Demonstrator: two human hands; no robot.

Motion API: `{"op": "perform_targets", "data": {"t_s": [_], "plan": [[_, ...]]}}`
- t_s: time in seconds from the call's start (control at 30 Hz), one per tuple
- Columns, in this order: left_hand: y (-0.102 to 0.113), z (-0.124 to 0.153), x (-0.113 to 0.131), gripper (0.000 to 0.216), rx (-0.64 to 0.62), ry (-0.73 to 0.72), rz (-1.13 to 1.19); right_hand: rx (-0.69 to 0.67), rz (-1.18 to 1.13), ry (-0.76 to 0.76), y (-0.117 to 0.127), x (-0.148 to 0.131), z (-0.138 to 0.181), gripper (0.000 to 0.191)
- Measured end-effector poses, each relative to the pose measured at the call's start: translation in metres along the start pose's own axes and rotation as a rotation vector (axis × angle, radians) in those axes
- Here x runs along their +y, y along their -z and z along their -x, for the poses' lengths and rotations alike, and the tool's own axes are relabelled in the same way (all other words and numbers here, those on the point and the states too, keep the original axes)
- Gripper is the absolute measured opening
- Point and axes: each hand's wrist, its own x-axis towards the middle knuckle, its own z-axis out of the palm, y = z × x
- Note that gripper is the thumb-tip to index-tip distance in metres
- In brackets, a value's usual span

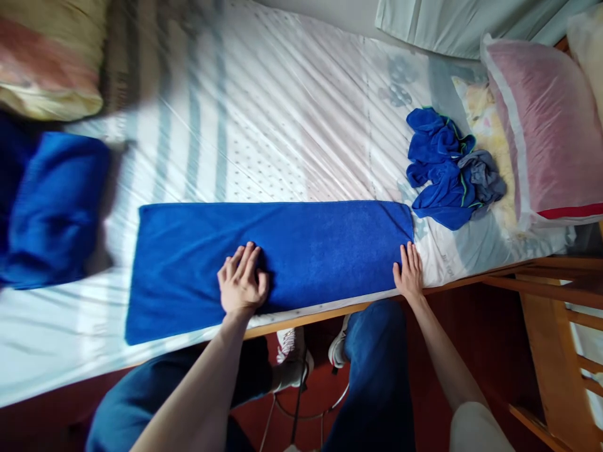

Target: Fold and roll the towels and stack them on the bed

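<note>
A long blue towel point(325, 251) lies spread flat along the near edge of the bed, with faint creases toward its left half. My left hand point(242, 282) presses palm down on the towel left of its middle, fingers stretched out and thumb apart. At the towel's right end, my right hand point(409, 270) rests flat near the corner, its fingers straight and partly beyond the towel's edge. Neither hand grips anything.
Crumpled blue cloths point(438, 163) and a grey cloth point(485, 176) lie at the right, by a pink pillow point(551, 125). A folded blue towel stack point(56, 207) and a yellowish bundle point(51, 63) sit at the left. The wooden bed frame point(546, 339) bounds the lower right.
</note>
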Motion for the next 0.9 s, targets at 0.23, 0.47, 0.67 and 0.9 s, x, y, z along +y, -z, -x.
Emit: {"op": "perform_targets", "data": {"t_s": [0.23,0.47,0.67,0.9], "plan": [[-0.003,0.000,-0.007,0.063,-0.009,-0.034,-0.050,0.056,0.016,-0.005,0.006,-0.020,-0.085,0.062],[-0.003,0.002,-0.008,0.062,-0.057,-0.025,-0.054,-0.068,0.064,-0.090,0.002,0.010,-0.158,0.064],[-0.001,-0.004,-0.009,0.063,-0.098,-0.015,-0.045,-0.045,0.010,0.024,0.021,-0.063,-0.181,0.063],[0.006,0.056,0.028,0.062,-0.168,-0.028,-0.090,-0.293,-0.284,0.788,0.012,-0.225,-0.124,0.057]]}}
